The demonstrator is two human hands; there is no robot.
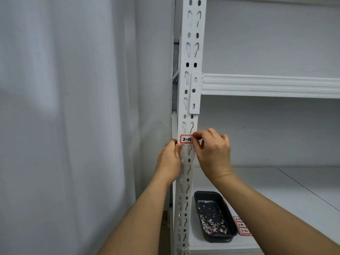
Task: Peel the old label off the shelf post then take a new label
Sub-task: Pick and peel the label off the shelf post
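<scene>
A white perforated shelf post (191, 57) runs up the middle of the head view. On it sticks a red-bordered white label (185, 139) with black handwriting. My right hand (213, 151) has its curled fingertips on the label's right edge and covers that end. My left hand (170, 159) grips the post from the left, just below the label, thumb against the post's front. A sheet of new red-bordered labels (242, 227) lies on the lower shelf, partly hidden by my right forearm.
A black tray (214, 196) holding several torn label scraps sits on the white lower shelf (285, 183) beside the post. A white shelf beam (270, 85) crosses above the hands. A grey wall (73, 107) fills the left.
</scene>
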